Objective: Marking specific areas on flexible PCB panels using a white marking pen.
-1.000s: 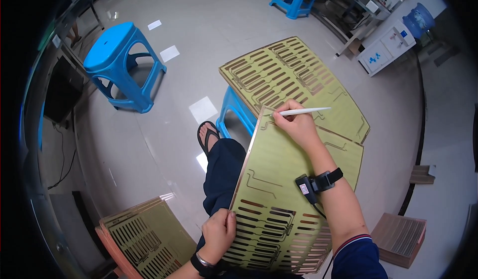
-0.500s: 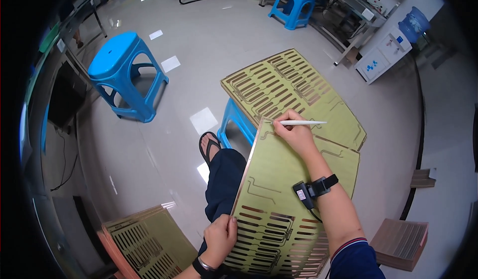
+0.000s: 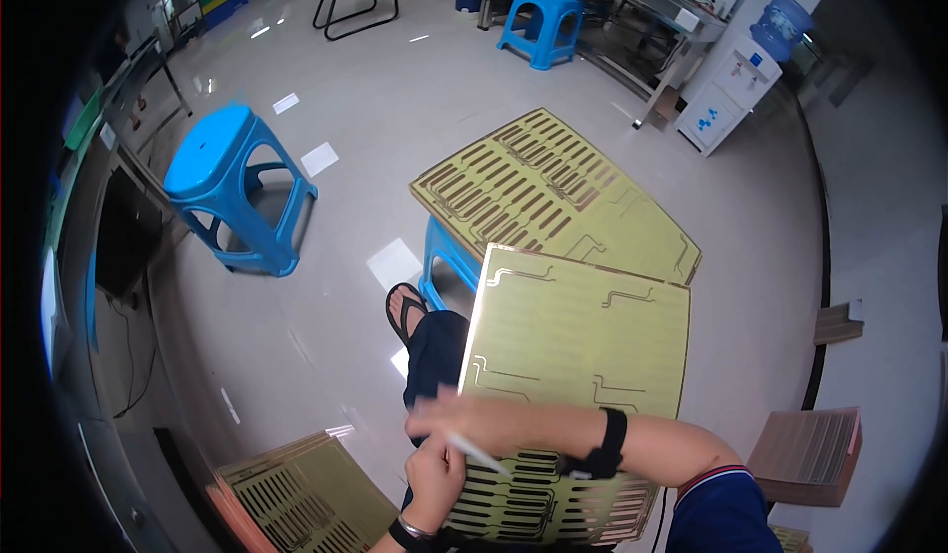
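A large yellow-green circuit board panel (image 3: 583, 346) with copper-coloured tracks leans over my lap. At its left edge my left hand (image 3: 433, 479) is closed, gripping the panel. My right hand (image 3: 464, 420), smeared by motion, crosses the panel just above the left hand, near that same edge. It holds a slim white pen-like stick (image 3: 479, 454), which points down to the right over the slotted pattern. Whether the two hands touch cannot be made out. Beyond the panel's far edge, more such boards (image 3: 533, 178) lie on a blue stool (image 3: 449, 267).
A stack of similar boards (image 3: 296, 499) stands at the lower left, and another stack (image 3: 810, 454) at the lower right. Blue plastic stools (image 3: 232, 188) stand at the left and far back. A water dispenser (image 3: 726, 94) and a metal-legged workbench (image 3: 642, 10) are at the back right.
My right hand has swept from the panel's far left corner down to beside my left hand, still with the white stick. The view has shifted slightly.
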Demonstrator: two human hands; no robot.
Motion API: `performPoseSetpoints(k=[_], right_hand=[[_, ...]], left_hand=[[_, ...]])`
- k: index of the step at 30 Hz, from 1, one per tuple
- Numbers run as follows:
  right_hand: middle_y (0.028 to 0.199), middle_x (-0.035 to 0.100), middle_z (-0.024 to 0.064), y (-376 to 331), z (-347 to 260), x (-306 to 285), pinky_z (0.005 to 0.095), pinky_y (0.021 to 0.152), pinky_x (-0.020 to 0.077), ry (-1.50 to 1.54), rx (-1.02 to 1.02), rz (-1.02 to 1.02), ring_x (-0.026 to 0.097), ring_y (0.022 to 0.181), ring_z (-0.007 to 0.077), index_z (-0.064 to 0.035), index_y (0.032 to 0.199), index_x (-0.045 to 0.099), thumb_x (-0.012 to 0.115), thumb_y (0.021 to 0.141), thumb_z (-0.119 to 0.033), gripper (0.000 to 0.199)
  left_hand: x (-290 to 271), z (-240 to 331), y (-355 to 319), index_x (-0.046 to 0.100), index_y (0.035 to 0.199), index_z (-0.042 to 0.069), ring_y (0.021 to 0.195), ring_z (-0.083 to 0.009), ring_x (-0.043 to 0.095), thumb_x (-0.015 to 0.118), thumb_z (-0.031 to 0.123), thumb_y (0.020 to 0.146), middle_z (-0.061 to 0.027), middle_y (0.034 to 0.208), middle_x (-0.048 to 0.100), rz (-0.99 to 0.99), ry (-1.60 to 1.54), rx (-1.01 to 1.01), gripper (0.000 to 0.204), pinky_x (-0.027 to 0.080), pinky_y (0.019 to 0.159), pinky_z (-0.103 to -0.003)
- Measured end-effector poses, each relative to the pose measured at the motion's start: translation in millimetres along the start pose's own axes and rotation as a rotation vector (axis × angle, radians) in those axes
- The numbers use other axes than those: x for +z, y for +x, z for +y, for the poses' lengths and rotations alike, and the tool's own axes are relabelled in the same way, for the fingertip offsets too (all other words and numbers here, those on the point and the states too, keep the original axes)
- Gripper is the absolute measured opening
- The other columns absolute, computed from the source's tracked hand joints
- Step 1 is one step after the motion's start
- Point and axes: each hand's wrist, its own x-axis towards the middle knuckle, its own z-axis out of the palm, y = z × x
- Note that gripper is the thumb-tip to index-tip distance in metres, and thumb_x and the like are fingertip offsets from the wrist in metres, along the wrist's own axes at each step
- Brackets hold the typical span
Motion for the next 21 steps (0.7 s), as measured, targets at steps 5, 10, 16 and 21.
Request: performPoseSetpoints(k=[5, 10, 16, 21], right_hand=[[0.118, 0.063, 0.0148, -57, -48, -24, 0.039, 0.091, 0.0494, -0.277, -0.327, -0.055, 0.062, 0.106, 0.0326, -0.0097, 0.125, 0.056, 0.055, 0.093, -0.016, 0.033], [0.112, 0.066, 0.0142, -126, -61, -48, 0.039, 0.085, 0.0523, -0.314, 0.072, 0.397, 0.066, 0.098, 0.0295, -0.01, 0.125, 0.057, 0.055, 0.093, -0.014, 0.032], [0.081, 0.06, 0.0116, -143, -44, -84, 0.0341, 0.068, 0.0474, -0.55, -0.155, 0.824, 0.059, 0.075, 0.0233, -0.0039, 0.111, 0.066, 0.058, 0.09, -0.011, 0.023], [0.088, 0.064, 0.0137, -87, -30, -113, 0.0328, 0.073, 0.0496, -0.533, -0.122, 0.869, 0.063, 0.083, 0.0255, -0.0043, 0.108, 0.066, 0.06, 0.088, -0.011, 0.021]], left_hand=[[0, 6, -1, 0.053, 0.073, 0.002, 0.053, -0.037, 0.053, 0.054, 0.018, 0.092, -0.0172, 0.06, 0.053, 0.095, -0.102, 0.081, 0.025, 0.04, 0.05, -0.043], [-4, -3, -7, 0.05, 0.074, -0.001, 0.055, -0.0373, 0.053, 0.052, 0.014, 0.094, -0.0212, 0.063, 0.052, 0.03, -0.086, -0.005, 0.025, 0.04, 0.052, -0.042], [-4, -4, -16, 0.05, 0.072, 0.003, 0.053, -0.0384, 0.053, 0.053, 0.018, 0.094, -0.0183, 0.061, 0.053, 0.024, -0.057, 0.037, 0.026, 0.039, 0.05, -0.044], [-6, -3, -22, 0.05, 0.072, 0.004, 0.055, -0.0395, 0.055, 0.053, 0.02, 0.093, -0.0181, 0.062, 0.055, -0.008, 0.082, 0.031, 0.027, 0.041, 0.051, -0.046]])
